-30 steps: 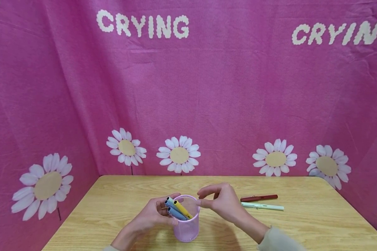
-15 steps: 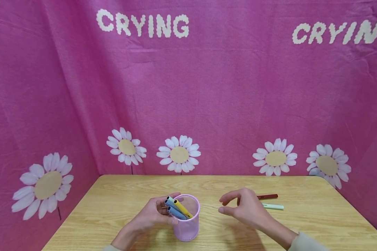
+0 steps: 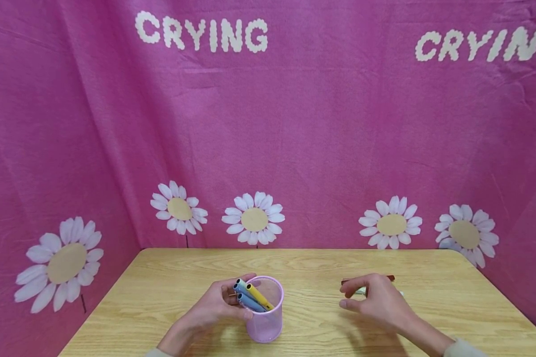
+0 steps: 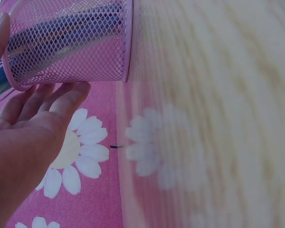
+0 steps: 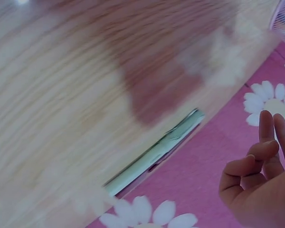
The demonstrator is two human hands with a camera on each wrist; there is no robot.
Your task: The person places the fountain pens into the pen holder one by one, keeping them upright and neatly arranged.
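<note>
A pink mesh pen holder (image 3: 265, 328) stands on the table, and my left hand (image 3: 215, 306) grips it near the rim from the left, thumb in front and fingers behind. Inside lean a yellow pen (image 3: 260, 297) and several blue and pale ones, caps up. In the left wrist view the mesh wall (image 4: 71, 61) lies between thumb and fingers. My right hand (image 3: 381, 300), fingers loosely bent and holding nothing, hovers in front of two pens. These are a mint-green pen (image 5: 154, 153) and a dark red pen (image 3: 390, 278), lying side by side and partly hidden by that hand in the head view.
The wooden table (image 3: 183, 265) has its back edge against a pink cloth (image 3: 317, 124) printed with daisies and letters. More cloth hangs along the left and right sides.
My right hand has moved right, away from the pen holder's rim, to the two lying pens. The left hand and the pen holder stay in place.
</note>
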